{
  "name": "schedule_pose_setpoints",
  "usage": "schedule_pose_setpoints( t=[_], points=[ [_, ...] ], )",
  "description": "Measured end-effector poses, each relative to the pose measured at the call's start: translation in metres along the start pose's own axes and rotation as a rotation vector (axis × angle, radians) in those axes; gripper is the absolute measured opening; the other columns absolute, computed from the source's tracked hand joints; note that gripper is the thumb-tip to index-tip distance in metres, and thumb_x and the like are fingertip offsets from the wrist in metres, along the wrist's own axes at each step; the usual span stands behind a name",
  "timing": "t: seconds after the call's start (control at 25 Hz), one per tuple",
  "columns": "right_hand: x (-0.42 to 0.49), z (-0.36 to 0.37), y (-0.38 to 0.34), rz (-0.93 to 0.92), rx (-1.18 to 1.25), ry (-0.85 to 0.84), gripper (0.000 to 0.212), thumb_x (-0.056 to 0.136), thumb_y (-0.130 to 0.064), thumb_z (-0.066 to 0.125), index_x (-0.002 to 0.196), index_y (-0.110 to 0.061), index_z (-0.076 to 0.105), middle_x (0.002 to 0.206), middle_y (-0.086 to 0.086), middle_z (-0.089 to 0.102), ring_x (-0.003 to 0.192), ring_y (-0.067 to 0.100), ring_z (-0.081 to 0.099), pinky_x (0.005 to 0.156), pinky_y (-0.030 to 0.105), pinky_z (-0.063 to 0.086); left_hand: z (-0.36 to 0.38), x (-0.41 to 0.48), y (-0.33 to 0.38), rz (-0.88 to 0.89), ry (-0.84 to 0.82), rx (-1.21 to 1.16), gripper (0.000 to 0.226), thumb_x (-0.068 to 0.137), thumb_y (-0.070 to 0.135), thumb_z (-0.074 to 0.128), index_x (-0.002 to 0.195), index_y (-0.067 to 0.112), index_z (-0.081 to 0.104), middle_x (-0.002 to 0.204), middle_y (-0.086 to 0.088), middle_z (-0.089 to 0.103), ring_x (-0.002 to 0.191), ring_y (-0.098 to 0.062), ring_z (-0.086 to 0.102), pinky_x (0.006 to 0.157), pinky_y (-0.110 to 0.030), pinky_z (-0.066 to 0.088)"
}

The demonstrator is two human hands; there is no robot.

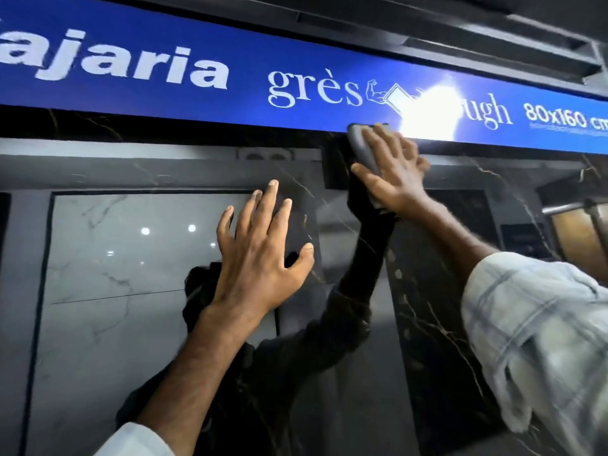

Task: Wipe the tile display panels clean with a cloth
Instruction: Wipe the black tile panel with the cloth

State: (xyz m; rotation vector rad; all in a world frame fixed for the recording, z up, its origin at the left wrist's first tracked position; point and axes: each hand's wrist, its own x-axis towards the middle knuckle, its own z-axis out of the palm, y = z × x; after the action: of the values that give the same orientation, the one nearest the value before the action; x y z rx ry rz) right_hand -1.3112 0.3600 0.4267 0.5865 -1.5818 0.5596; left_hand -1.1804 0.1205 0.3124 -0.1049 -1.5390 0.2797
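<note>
1. Sign band [230, 54]: deep blue, white lettering.
2. Tile panel [427, 291]: glossy black, thin pale-gold veins.
3. Cloth [362, 149]: plain grey.
4. Sleeve [543, 340]: pale, faint blue-grey check.

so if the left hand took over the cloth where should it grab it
Best guess: the grey cloth's exposed upper-left edge, coming from the left. The right hand covers the rest, pressing it flat on the dark tile panel under the blue sign.

Both hands [263, 255] [391, 172] raised, fingers spread
</note>
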Motion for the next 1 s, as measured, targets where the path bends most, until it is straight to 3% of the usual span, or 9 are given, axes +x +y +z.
schedule_pose_setpoints(
  t=[0.08, 0.24, 0.32, 0.48, 0.52, 0.72, 0.84, 0.92, 1.0],
  points=[
    [-0.003, -0.004, 0.014, 0.158, 0.005, -0.018, 0.080, 0.090, -0.069, 0.036, 0.162, -0.036, 0.024, 0.170, -0.006, 0.018, 0.151, 0.030, 0.017, 0.113, 0.065, 0.023, 0.003, 0.002, 0.017, 0.006, -0.010, 0.007, 0.076, 0.087, 0.056, 0.045, 0.146, 0.009, 0.055, 0.169, -0.010, 0.030, 0.151, -0.032, 0.036, 0.120, -0.063, 0.023],
    [-0.013, 0.004, -0.011, -0.453, -0.055, -0.081, 0.078, 0.094, -0.072, 0.034, 0.162, -0.034, 0.029, 0.171, -0.005, 0.024, 0.152, 0.031, 0.021, 0.110, 0.056, 0.027, 0.019, 0.016, 0.064, 0.025, -0.020, 0.073, 0.080, 0.086, 0.059, 0.045, 0.148, 0.010, 0.054, 0.170, -0.009, 0.028, 0.152, -0.030, 0.033, 0.120, -0.062, 0.023],
    [-0.005, 0.000, 0.024, -0.563, -0.080, -0.035, 0.077, 0.095, -0.073, 0.035, 0.161, -0.035, 0.033, 0.169, -0.006, 0.028, 0.152, 0.030, 0.025, 0.109, 0.055, 0.029, 0.029, 0.019, 0.087, 0.012, 0.000, 0.086, 0.079, 0.086, 0.058, 0.046, 0.149, 0.010, 0.053, 0.170, -0.009, 0.029, 0.153, -0.030, 0.033, 0.120, -0.061, 0.023],
    [0.027, -0.016, 0.109, -0.099, -0.005, 0.001, 0.081, 0.090, -0.071, 0.036, 0.162, -0.034, 0.028, 0.169, -0.003, 0.025, 0.151, 0.032, 0.023, 0.108, 0.064, 0.028, 0.053, 0.013, 0.116, 0.026, -0.037, 0.129, 0.078, 0.088, 0.058, 0.045, 0.152, 0.014, 0.050, 0.170, -0.008, 0.028, 0.154, -0.029, 0.030, 0.122, -0.059, 0.024],
    [0.025, -0.016, 0.105, -0.087, -0.011, -0.005, 0.081, 0.091, -0.068, 0.037, 0.162, -0.032, 0.026, 0.169, -0.001, 0.023, 0.151, 0.033, 0.022, 0.108, 0.064, 0.027, 0.057, 0.007, 0.117, 0.034, -0.065, 0.158, 0.079, 0.089, 0.059, 0.043, 0.154, 0.016, 0.048, 0.171, -0.007, 0.027, 0.155, -0.029, 0.027, 0.124, -0.057, 0.021],
    [-0.009, 0.003, 0.087, -0.701, -0.120, 0.031, 0.076, 0.098, -0.065, 0.039, 0.162, -0.025, 0.033, 0.168, 0.005, 0.031, 0.151, 0.033, 0.024, 0.114, 0.048, 0.013, 0.062, -0.004, 0.115, 0.038, -0.130, 0.263, 0.079, 0.093, 0.060, 0.038, 0.159, 0.017, 0.038, 0.171, -0.009, 0.025, 0.159, -0.029, 0.019, 0.128, -0.053, 0.008],
    [0.015, -0.015, 0.138, -0.321, -0.021, 0.034, 0.083, 0.093, -0.071, 0.035, 0.163, -0.026, 0.031, 0.170, 0.004, 0.027, 0.152, 0.038, 0.023, 0.115, 0.066, 0.020, 0.062, -0.003, 0.118, 0.045, -0.140, 0.254, 0.080, 0.093, 0.060, 0.038, 0.160, 0.016, 0.037, 0.171, -0.010, 0.023, 0.159, -0.029, 0.018, 0.128, -0.055, 0.008],
    [0.002, -0.016, 0.131, -0.083, -0.022, -0.011, 0.085, 0.090, -0.071, 0.032, 0.164, -0.028, 0.025, 0.172, 0.001, 0.019, 0.154, 0.036, 0.019, 0.112, 0.066, 0.023, 0.063, -0.004, 0.117, 0.045, -0.133, 0.259, 0.080, 0.093, 0.059, 0.039, 0.160, 0.016, 0.038, 0.171, -0.010, 0.024, 0.159, -0.030, 0.018, 0.129, -0.055, 0.009],
    [-0.034, -0.004, 0.093, -0.323, -0.083, 0.013, 0.080, 0.094, -0.066, 0.037, 0.164, -0.027, 0.027, 0.171, 0.002, 0.022, 0.155, 0.035, 0.021, 0.111, 0.059, 0.022, 0.063, -0.004, 0.117, 0.041, -0.122, 0.269, 0.079, 0.093, 0.059, 0.040, 0.159, 0.014, 0.040, 0.171, -0.010, 0.025, 0.159, -0.030, 0.019, 0.129, -0.055, 0.009]
  ],
)
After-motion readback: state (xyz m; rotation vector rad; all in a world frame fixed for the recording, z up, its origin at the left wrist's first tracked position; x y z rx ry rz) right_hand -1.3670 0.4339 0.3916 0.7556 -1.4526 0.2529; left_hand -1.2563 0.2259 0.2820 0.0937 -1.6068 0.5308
